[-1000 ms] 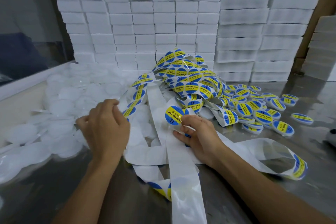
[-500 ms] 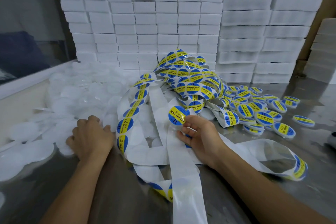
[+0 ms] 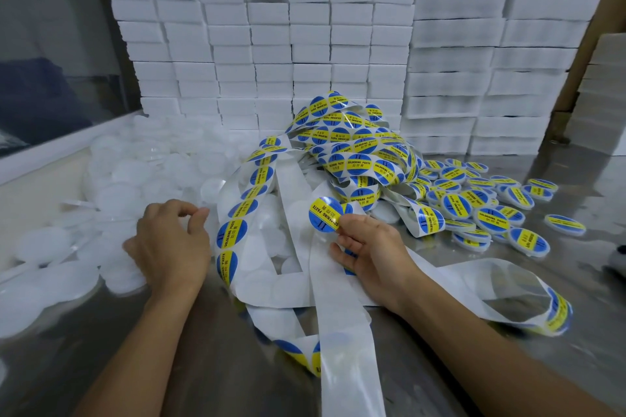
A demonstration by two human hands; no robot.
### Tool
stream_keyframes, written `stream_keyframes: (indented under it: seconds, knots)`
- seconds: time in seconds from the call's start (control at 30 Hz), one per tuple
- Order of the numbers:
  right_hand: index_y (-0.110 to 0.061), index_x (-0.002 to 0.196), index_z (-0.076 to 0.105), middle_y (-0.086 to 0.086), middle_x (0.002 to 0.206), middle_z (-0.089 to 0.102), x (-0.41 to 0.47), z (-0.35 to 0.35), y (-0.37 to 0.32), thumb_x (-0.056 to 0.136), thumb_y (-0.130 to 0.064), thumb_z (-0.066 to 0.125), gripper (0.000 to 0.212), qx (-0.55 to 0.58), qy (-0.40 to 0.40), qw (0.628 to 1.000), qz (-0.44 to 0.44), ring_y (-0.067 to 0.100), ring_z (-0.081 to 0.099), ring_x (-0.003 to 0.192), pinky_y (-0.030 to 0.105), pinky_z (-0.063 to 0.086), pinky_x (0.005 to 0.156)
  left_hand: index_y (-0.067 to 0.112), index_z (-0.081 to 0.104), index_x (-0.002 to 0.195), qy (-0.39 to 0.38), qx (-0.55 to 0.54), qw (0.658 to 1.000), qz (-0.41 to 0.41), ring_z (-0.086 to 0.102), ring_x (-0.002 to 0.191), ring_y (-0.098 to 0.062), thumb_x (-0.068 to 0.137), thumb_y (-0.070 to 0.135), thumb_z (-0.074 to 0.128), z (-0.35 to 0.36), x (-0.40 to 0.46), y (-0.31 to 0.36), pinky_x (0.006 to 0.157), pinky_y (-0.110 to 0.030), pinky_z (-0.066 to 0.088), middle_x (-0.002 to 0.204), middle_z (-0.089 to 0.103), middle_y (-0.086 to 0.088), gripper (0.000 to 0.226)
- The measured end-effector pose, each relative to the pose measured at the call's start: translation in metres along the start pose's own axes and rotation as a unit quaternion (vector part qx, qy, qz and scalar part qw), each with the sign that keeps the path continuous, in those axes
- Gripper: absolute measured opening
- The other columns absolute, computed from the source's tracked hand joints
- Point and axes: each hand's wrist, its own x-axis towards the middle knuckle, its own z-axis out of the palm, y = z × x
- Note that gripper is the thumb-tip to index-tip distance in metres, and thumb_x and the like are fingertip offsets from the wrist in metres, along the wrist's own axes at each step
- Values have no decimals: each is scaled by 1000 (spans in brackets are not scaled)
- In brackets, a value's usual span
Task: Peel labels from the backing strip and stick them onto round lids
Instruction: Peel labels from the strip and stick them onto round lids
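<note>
The right hand [image 3: 369, 257] pinches a round blue label [image 3: 326, 214] by its lower right edge, holding it up over the tangled backing strip [image 3: 333, 311], printed face toward the camera, its yellow band running from upper left to lower right. The left hand [image 3: 169, 247] lies with curled fingers on the heap of plain white lids [image 3: 118, 193]; whether it grips one, I cannot tell. Labelled lids [image 3: 491, 218] lie well to the right on the metal table [image 3: 576, 281].
</note>
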Motion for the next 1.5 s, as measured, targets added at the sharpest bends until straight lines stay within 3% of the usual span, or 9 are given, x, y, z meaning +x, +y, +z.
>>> stream_keyframes:
  seconds: [0.1,0.2,0.27,0.43,0.73,0.9,1.07,1.33,1.5]
  knots:
    - [-11,80,71,4,73,68,-1,0,1,89,-5,67,11,-1,3,1000,-8,12,59,61,36,57,80,12,56,88,19,-131,991,29,59,82,-25,93,19,60,-3,-2,11,74,-38,47,91,62,-6,10]
    - [-11,83,72,3,71,68,0,0,1,86,-2,70,10,2,5,1000,-11,12,59,60,38,56,81,14,54,93,54,-229,969,74,55,69,-7,95,19,57,-9,-9,30,66,-9,46,84,59,4,6]
    - [-11,89,74,3,76,70,0,0,1,85,1,70,13,-4,1,1000,-15,11,61,62,37,55,81,14,57,96,59,-272,956,96,60,70,-9,95,20,56,-11,-13,39,67,-2,45,84,60,5,6]
    - [-12,103,73,7,102,77,-1,-1,2,80,7,72,30,-30,-21,999,-30,14,71,82,28,55,70,21,60,87,17,-380,924,30,70,69,-15,92,20,62,-14,-21,56,62,-12,51,78,65,12,6]
    - [-23,81,81,2,91,77,-2,0,2,56,-15,84,26,-23,-23,999,-35,9,71,80,29,56,72,7,68,90,-234,-473,821,-219,74,68,-19,85,0,69,-4,-32,61,62,-21,58,75,76,-4,8]
    - [-26,77,80,0,89,77,-5,4,1,63,-11,83,21,-37,-29,998,-46,11,71,83,39,57,88,3,68,93,-271,-496,781,-266,74,69,-21,82,-5,68,-5,-31,60,61,-23,58,76,76,-8,14]
    - [-25,75,79,0,86,76,-8,6,0,80,1,75,27,-54,-24,997,-57,11,71,81,38,58,86,7,68,95,-285,-485,784,-262,72,65,-20,82,-5,69,-4,-32,61,58,-24,58,71,74,-7,17]
    - [-24,80,79,1,92,76,-10,9,-1,81,5,73,29,-67,-36,994,-72,14,68,77,39,55,86,5,70,92,-306,-480,785,-247,73,68,-17,83,2,71,-1,-34,60,59,-23,58,76,76,-6,10]
    - [-22,87,79,4,98,76,-9,6,-3,81,8,67,33,-77,-62,993,-65,15,70,88,45,53,93,6,71,92,-322,-476,782,-242,74,73,-20,81,4,73,-1,-35,58,62,-25,59,81,76,-8,12]
